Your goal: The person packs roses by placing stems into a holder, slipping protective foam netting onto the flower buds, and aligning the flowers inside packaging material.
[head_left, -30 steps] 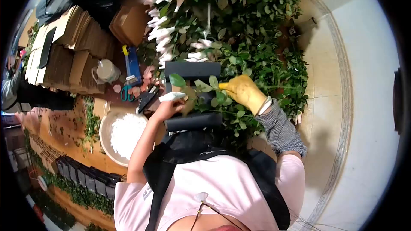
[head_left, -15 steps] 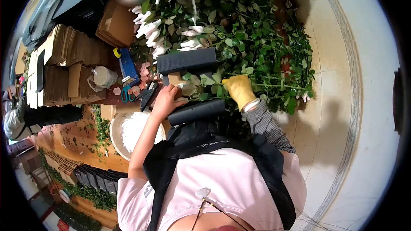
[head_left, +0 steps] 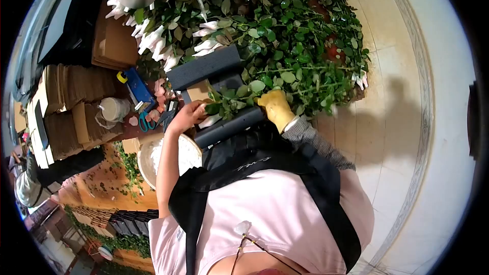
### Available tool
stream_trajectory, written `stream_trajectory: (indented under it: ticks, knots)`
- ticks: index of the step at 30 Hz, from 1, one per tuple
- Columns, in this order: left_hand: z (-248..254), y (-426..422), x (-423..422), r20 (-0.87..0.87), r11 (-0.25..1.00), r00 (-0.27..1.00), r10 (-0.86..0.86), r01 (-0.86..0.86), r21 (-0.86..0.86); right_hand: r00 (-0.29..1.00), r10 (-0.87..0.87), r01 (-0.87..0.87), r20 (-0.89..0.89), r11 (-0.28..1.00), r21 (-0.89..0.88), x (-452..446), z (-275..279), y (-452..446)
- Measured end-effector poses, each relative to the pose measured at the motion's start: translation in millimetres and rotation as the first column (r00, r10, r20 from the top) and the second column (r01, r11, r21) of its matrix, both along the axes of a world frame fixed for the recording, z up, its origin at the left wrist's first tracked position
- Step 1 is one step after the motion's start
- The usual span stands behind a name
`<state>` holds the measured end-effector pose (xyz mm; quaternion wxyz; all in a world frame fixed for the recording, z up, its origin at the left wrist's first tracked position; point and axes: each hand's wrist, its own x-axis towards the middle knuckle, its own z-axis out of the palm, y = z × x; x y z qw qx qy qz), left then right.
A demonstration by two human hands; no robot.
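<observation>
My left hand (head_left: pixel 186 117), bare, is closed at the head end of a leafy stem, over a black padded stand (head_left: pixel 206 67) with a piece of cardboard (head_left: pixel 198 90) in it. A white-wrapped flower head (head_left: pixel 210 121) lies just below its fingers. In a yellow glove, my right hand (head_left: pixel 276 110) is closed around the green stem (head_left: pixel 242 99), right of the stand. The leaves lie between both hands, across the stand's opening. Beyond it spreads a big pile of leafy stems (head_left: pixel 285 30) with white-wrapped heads (head_left: pixel 153 40).
Left of the stand are teal scissors (head_left: pixel 146 121), a blue tape dispenser (head_left: pixel 138 87), a white cup (head_left: pixel 113 109) and stacked cardboard (head_left: pixel 76 89). A round basin of white pieces (head_left: pixel 144 163) stands beside my left forearm. Another person's sleeve (head_left: pixel 28 188) shows at the far left.
The view has turned, so the stand appears tilted. My left hand has moved from holding a white-wrapped head up to lying low over the stand. The stem has come down across the stand with both hands.
</observation>
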<state>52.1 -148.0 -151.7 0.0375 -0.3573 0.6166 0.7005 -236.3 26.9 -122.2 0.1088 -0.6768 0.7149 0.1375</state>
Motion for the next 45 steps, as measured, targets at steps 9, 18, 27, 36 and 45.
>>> stream_trajectory:
  ticks: [9,18,27,36,45]
  knots:
    - [2.4,35.5,-0.9,-0.124,0.925,0.992,-0.025,-0.025,-0.379,0.955,-0.165,0.251,0.245,0.891,-0.377,-8.6,52.0,26.2]
    - [-9.3,37.1,11.0,-0.1,0.947,0.995,-0.005,-0.027,-0.32,0.945,-0.273,0.325,0.179,0.741,-0.587,0.6,2.4,33.2]
    - [28.0,36.6,0.7,0.145,0.507,0.986,-0.081,0.166,-0.846,0.871,-0.134,0.283,0.473,0.923,-0.26,-33.5,7.1,32.6]
    - [17.3,22.5,-8.4,0.097,0.414,0.988,-0.122,0.139,-0.9,0.864,-0.014,0.16,0.504,0.956,-0.247,-91.0,105.0,-57.6]
    - [24.6,32.6,6.1,-0.164,0.74,0.972,-0.169,0.016,-0.672,0.706,0.62,0.004,0.342,0.48,-0.877,-78.5,246.2,-240.8]
